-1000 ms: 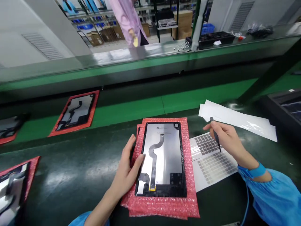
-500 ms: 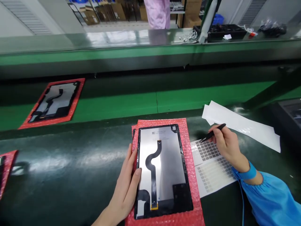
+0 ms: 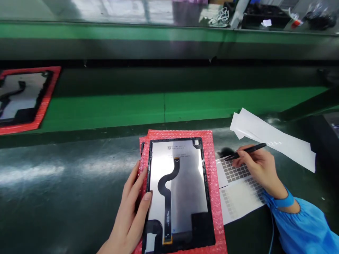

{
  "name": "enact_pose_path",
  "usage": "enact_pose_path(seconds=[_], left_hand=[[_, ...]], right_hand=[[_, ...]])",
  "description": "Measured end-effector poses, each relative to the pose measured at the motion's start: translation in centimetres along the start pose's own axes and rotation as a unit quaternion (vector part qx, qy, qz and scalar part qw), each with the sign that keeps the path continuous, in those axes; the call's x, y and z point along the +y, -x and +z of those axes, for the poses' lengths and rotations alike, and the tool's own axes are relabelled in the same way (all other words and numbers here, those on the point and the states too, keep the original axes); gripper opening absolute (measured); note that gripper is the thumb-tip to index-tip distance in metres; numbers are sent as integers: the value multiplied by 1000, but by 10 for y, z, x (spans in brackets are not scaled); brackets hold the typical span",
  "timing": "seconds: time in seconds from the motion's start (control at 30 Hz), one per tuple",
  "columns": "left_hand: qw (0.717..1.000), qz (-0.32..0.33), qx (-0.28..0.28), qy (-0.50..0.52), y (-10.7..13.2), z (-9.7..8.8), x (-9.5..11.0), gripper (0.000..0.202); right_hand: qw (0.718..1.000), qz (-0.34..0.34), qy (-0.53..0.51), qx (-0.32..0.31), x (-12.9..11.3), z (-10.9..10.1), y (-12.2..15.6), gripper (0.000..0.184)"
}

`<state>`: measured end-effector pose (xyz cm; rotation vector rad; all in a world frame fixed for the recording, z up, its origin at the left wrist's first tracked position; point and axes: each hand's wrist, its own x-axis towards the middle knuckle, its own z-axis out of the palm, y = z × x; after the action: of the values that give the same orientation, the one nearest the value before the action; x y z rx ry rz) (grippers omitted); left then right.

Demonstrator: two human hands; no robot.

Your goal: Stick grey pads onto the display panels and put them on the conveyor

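A tablet screen [image 3: 185, 183], its silvery back up with a curved black ribbon cable [image 3: 167, 197], lies on red bubble wrap [image 3: 215, 197]. Another wrapped panel shows partly beneath it. My left hand [image 3: 128, 211] rests along the left side, fingers stretched out and thumb touching the panel's edge. In my right hand [image 3: 259, 169] are black tweezers [image 3: 250, 149], pinched between thumb and fingers. Their tips are over the upper left of a sheet of small grey square stickers [image 3: 235, 173]; whether they touch a sticker I cannot tell. A second sticker sheet [image 3: 238, 201] lies below.
White paper strips [image 3: 278, 137] lie right of the sheets. Another screen on red wrap [image 3: 23, 95] is on the green strip at left. Across the back runs a raised ledge [image 3: 119, 31] with white cables [image 3: 221, 16] and a black tray [image 3: 265, 17]. A blue wrist strap [image 3: 284, 201] trails a cord.
The view has tilted down and shifted right, so the far screen sits nearer the left edge. The tweezers lie flatter in my right hand, tips still over the sticker sheet. My left hand stays on the panel.
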<state>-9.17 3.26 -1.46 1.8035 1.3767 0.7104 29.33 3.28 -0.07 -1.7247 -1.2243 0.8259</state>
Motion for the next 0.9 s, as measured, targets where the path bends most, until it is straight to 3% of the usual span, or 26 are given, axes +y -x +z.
enact_pose_path(seconds=[0.17, 0.4, 0.67, 0.9], left_hand=[[1000, -9, -5, -3, -2, -1, 1, 57], [999, -31, -4, 12, -4, -2, 11, 53], [999, -41, 4, 15, -5, -2, 19, 52], [999, -34, 9, 4, -6, -2, 20, 53]], right_hand=[[997, 14, -68, 15, 2, 6, 2, 43], [999, 11, -38, 36, 6, 5, 4, 40], [998, 10, -56, -20, 1, 1, 5, 40], [997, 41, -66, -3, 11, 4, 4, 42]])
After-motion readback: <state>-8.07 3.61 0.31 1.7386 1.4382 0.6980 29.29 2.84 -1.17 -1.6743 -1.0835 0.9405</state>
